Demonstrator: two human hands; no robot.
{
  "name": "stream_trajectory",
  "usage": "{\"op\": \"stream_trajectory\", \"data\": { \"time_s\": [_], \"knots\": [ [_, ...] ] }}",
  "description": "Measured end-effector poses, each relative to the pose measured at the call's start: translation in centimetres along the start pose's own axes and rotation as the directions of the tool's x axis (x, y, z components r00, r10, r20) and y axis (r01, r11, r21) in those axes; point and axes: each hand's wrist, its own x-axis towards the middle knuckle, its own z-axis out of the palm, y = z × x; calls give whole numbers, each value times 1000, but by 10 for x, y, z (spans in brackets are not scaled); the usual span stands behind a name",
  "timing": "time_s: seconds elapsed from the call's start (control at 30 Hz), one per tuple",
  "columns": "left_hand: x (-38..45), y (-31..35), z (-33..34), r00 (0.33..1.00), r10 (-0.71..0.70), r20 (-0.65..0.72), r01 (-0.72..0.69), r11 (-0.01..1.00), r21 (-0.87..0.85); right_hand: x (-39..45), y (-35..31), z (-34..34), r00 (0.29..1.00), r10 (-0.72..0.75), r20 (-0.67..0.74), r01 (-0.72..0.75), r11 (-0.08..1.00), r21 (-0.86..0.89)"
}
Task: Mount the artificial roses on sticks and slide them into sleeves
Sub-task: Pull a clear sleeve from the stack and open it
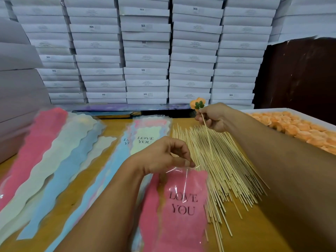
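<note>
Sleeves (54,160) are spread flat, well left of the left hand (163,155), by which a pink sleeve (181,202) is pinched at its clear top edge. Rightward, an orange rose (198,103) on its stick (206,131) is gripped by the right hand (214,118), above loose sticks (225,166).

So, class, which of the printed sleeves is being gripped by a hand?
The pink sleeve nearest the camera: the left hand pinches its clear top edge. The other "LOVE YOU" sleeves lie untouched on the table.

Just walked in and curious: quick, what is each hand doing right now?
Left hand: pinches the clear top edge of the pink sleeve.
Right hand: grips a stick with an orange rose mounted on it.
</note>
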Motion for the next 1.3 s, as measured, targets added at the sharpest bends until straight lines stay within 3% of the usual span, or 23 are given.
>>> {"op": "stream_trajectory", "data": {
  "time_s": [0.17,0.37,0.57,0.9,1.03,1.2,1.3],
  "knots": [
    [-4,1,-4,989,-46,143,66,988,-140,17,-8,0,992,-52,-111,52,999,-8],
    [-7,4,-6,958,3,287,73,964,-255,30,-10,-1,958,-107,-266,97,994,-49],
    [-7,4,-5,967,-26,252,85,970,-227,30,-2,5,945,-148,-291,133,989,-70],
    [-6,2,-7,993,-55,100,67,990,-124,7,4,12,970,-157,-188,155,988,-25],
    [-6,4,-5,994,-51,101,62,993,-104,2,-3,6,957,-185,-221,198,979,37],
    [-6,7,-4,993,-56,101,60,998,-30,-4,-7,1,941,-213,-265,219,976,-5],
    [-6,7,-4,996,-89,32,89,996,8,-2,-12,-5,918,-243,-312,243,969,-41]
  ]
}}
